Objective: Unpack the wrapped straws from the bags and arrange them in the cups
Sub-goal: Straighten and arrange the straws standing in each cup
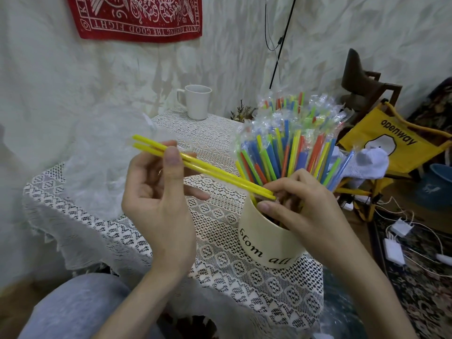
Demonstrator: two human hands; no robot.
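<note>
Straws (pixel 203 165), two yellow wrapped ones: left hand (pixel 156 204) pinches them thumb over fingers, tips at the cup (pixel 264 238) rim, near right. Right hand (pixel 300 204) fingers curl into the packed bunch (pixel 288 148). Advice: part a gap first, then feed tips in steeply, no forcing.

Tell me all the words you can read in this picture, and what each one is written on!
"openway": black letters on the yellow fabric chair back.
"THE GOOD FIGHT": white letters, seen upside down, on the red patterned cloth hanging on the wall; the rest of its border lettering is too blurred to read.
"all": black letters on the cream round cup full of wrapped straws; the word before it is seen upside down and unclear.
</note>
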